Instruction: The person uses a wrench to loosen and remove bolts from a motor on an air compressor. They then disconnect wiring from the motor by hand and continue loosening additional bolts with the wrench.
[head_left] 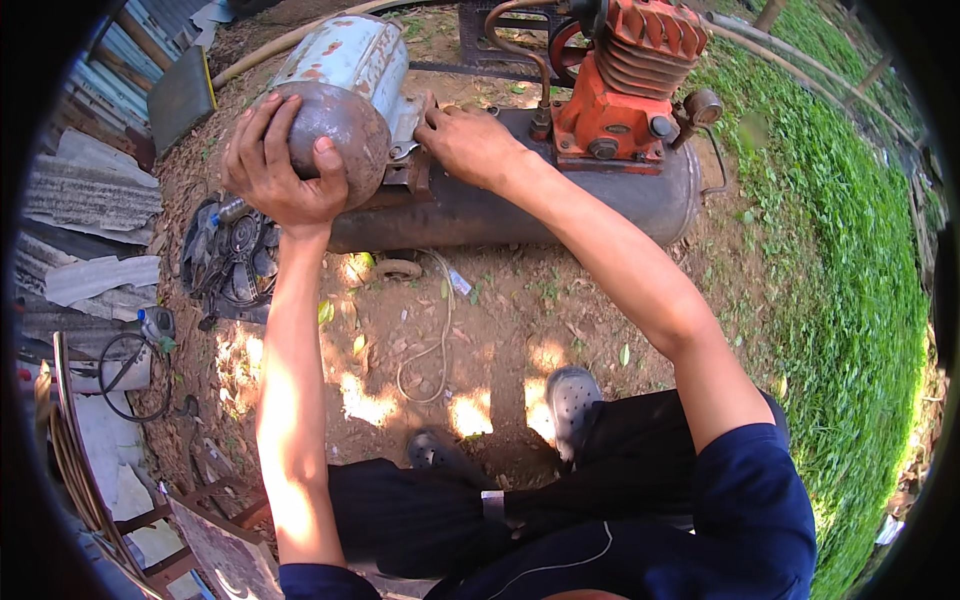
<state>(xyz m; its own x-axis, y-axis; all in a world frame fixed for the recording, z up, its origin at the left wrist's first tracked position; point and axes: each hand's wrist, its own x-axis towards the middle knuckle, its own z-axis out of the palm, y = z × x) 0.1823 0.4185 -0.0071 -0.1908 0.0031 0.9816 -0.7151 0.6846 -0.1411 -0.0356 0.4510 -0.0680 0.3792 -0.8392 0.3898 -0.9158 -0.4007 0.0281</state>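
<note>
A pale blue electric motor (350, 58) with rust patches sits on the left end of a dark air compressor tank (610, 195). My left hand (285, 185) is curved round the motor's rusty domed end cover (355, 135), fingers over its top and thumb on its near face. At the motor's right side, my right hand (475, 148) has its fingers bent down by the metal mounting foot (405, 125). Whatever those fingertips pinch is hidden behind the hand. Right of it stands the finned orange compressor pump (610, 110), bolted on the tank.
A pressure gauge (703, 107) and a bent handle (718, 165) stick out at the tank's right end. Black fan-like parts (240, 250) lie left of the tank. A thin hose (445, 330) loops on the dirt before my shoes (573, 405). Corrugated sheets (90, 190) are stacked far left.
</note>
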